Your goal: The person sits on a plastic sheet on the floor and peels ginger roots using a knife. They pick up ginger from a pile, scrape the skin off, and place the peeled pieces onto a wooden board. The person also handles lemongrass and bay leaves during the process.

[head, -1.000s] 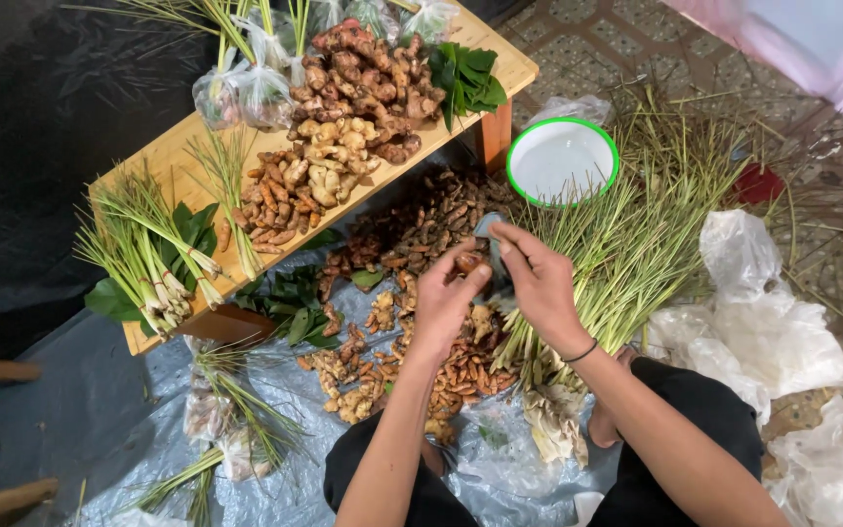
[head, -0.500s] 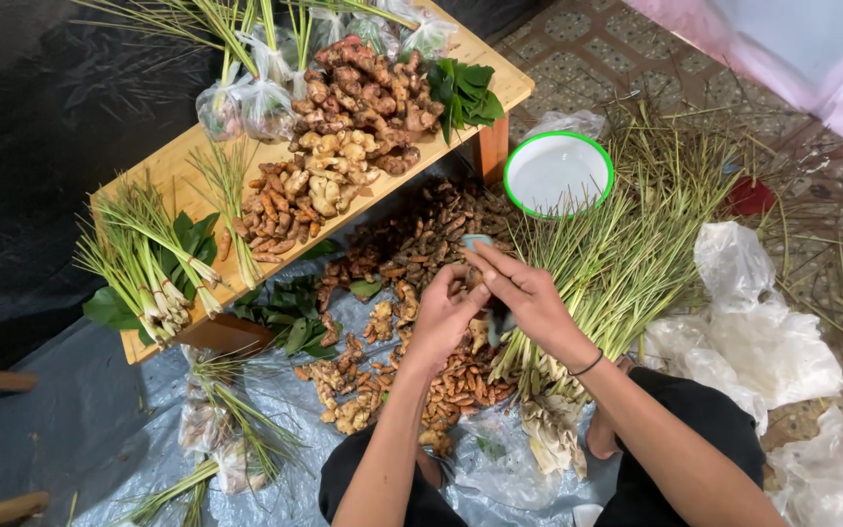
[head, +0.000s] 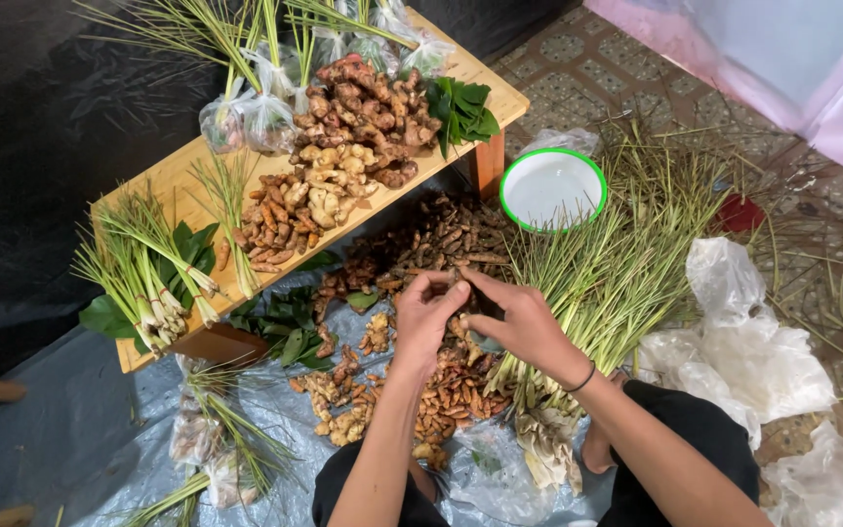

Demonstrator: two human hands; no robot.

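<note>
Head view: left hand [head: 428, 314] and right hand [head: 519, 320] meet with fingers curled and fingertips touching above the pile of brown roots [head: 441, 390]; whatever they pinch cannot be made out. Lemongrass stalks [head: 617, 273] lie just beside.

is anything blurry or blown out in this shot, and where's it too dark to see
Head view: sharp throughout, both the left hand and right hand crisp, no motion blur. Light is soft and even, shadows faint. The white bowl and the pale sheet at top right are nearly washed out. The black sheet at left shows little detail.
</note>
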